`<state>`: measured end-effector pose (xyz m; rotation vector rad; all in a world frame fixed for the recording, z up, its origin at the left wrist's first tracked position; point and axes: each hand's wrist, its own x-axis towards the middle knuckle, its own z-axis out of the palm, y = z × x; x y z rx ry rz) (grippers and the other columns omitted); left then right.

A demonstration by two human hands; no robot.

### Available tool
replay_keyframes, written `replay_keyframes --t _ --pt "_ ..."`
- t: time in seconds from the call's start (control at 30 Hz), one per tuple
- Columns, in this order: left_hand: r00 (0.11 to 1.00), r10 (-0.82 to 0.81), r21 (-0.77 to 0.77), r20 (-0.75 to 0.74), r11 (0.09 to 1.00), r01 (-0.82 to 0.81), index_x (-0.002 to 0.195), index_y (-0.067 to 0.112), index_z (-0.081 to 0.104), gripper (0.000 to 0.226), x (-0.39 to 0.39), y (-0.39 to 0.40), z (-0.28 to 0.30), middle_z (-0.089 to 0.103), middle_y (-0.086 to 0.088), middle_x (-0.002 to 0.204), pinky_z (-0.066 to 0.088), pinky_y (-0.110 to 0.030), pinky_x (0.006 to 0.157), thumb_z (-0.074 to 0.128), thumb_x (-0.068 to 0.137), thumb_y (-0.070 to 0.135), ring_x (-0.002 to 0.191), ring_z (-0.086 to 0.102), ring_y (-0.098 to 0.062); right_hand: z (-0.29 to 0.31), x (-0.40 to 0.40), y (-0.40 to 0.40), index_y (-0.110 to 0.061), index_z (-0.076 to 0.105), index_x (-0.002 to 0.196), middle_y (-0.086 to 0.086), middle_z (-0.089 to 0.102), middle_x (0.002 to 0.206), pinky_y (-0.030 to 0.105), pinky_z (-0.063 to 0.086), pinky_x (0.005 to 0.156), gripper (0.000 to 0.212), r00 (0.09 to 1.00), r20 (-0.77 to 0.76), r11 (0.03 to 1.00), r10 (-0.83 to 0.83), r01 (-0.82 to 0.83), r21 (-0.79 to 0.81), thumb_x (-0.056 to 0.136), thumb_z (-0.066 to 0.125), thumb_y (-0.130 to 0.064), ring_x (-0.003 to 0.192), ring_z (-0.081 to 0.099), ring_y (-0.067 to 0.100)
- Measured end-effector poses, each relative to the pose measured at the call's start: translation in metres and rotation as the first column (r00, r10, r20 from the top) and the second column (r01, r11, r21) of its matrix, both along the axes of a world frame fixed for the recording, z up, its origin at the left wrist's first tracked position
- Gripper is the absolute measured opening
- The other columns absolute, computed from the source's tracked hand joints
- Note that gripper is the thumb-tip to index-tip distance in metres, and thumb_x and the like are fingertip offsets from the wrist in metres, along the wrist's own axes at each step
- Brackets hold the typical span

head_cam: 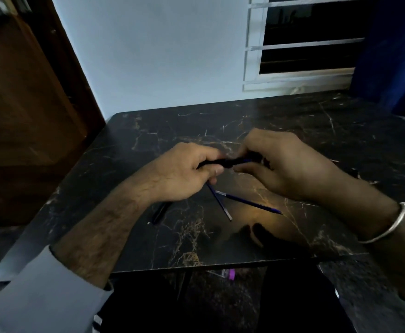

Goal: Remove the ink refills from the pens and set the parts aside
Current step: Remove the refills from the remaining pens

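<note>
Glossy marble-look table [316, 131]; metal bangle [388, 227]; wood door [16, 116].

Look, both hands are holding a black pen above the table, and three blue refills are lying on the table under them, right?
Not quite. The head view shows two blue refills on the table, crossing each other, not three. The rest is right: the left hand and the right hand both hold the black pen above it.

Two hands [184, 171], one held pen [225, 162], two refills [249, 203], one barrel [160, 212].
</note>
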<state>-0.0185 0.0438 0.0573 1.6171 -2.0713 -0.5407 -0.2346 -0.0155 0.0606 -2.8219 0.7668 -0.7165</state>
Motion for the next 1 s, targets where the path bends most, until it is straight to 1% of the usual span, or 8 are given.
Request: replay_keyframes --t 0.13,0.2,0.57,0.63,0.73,0.8,0.93,1.0 --pt "1.0 -0.026 0.02 -0.01 0.999 0.026 0.11 0.04 0.069 0.019 -0.001 0.002 -0.006 0.072 0.02 0.082 0.052 -0.039 0.063 0.056 0.1 0.031 0.072 0.067 -0.018 -0.01 -0.005 0.006 -0.025 0.059 0.09 -0.011 0.061 0.087 0.034 0.044 0.059 0.055 0.993 0.035 0.994 -0.111 0.111 0.018 0.087 0.03 -0.072 0.069 0.054 0.007" --pt "0.999 -0.042 0.034 0.002 0.999 0.042 0.102 0.038 0.07 0.016 -0.001 0.003 -0.009 0.072 0.018 0.081 0.049 -0.034 0.058 0.055 0.1 0.032 0.068 0.064 -0.02 -0.017 -0.008 0.009 -0.021 0.056 0.11 -0.01 0.053 0.102 0.038 0.05 0.064 0.047 0.999 0.001 0.999 -0.044 0.044 0.004 0.088 0.045 -0.062 0.082 0.056 0.011" --pt "0.996 -0.088 0.032 0.031 0.996 0.087 0.084 0.031 0.068 0.02 -0.014 0.003 -0.016 0.067 0.014 0.071 0.043 -0.017 0.052 0.056 0.1 0.028 0.055 0.055 -0.001 -0.033 -0.014 0.014 -0.012 0.062 0.091 -0.002 0.058 0.082 0.046 0.049 0.06 0.041 0.997 -0.049 0.998 -0.056 0.055 -0.023 0.096 0.04 -0.047 0.07 0.057 0.021" --pt "0.989 -0.096 -0.054 0.108 0.993 0.102 0.099 0.033 0.071 0.017 -0.019 0.005 -0.018 0.07 0.013 0.081 0.046 -0.017 0.064 0.056 0.099 0.024 0.072 0.061 -0.003 -0.034 -0.014 0.014 -0.012 0.06 0.075 0.001 0.057 0.065 0.039 0.047 0.055 0.043 0.997 0.023 0.978 -0.079 0.073 0.195 0.098 0.044 -0.045 0.058 0.055 0.016" --pt "0.94 -0.023 -0.307 0.34 0.942 0.134 0.124 0.025 0.067 0.028 -0.024 0.006 -0.025 0.072 0.007 0.1 0.044 -0.03 0.081 0.056 0.099 0.023 0.088 0.06 -0.012 -0.032 -0.012 0.014 -0.016 0.06 0.058 0.005 0.053 0.049 0.024 0.035 0.039 0.05 0.957 0.132 0.457 -0.257 0.0 0.889 0.098 0.05 -0.044 0.037 0.046 0.014" --pt "0.929 0.03 -0.407 0.368 0.904 0.132 0.124 0.023 0.067 0.028 -0.028 0.005 -0.025 0.072 0.007 0.098 0.041 -0.033 0.077 0.056 0.098 0.024 0.083 0.057 -0.013 -0.026 -0.016 0.01 -0.014 0.066 0.064 0.008 0.059 0.053 0.022 0.035 0.038 0.055 0.951 0.135 0.262 -0.278 -0.061 0.963 0.095 0.046 -0.055 0.04 0.051 0.017" --pt "0.998 0.053 -0.195 0.025 0.98 -0.047 0.102 0.04 0.067 0.018 -0.012 -0.001 -0.017 0.066 0.022 0.079 0.04 -0.01 0.061 0.056 0.1 0.026 0.074 0.059 0.004 -0.011 -0.058 -0.027 -0.026 0.067 0.099 0.0 0.072 0.089 0.03 0.05 0.061 0.058 0.894 -0.024 0.745 -0.447 0.387 0.543 0.082 0.039 -0.074 0.079 0.067 0.016" --pt "0.989 0.125 -0.107 -0.074 0.985 -0.133 0.099 0.048 0.064 0.023 0.002 -0.001 -0.016 0.068 0.019 0.083 0.048 -0.019 0.065 0.053 0.101 0.028 0.077 0.063 -0.002 -0.012 -0.094 -0.051 -0.028 0.056 0.124 0.005 0.062 0.118 0.044 0.053 0.082 0.042 0.732 -0.286 0.682 -0.619 0.681 0.267 0.09 0.054 -0.053 0.103 0.061 0.023"
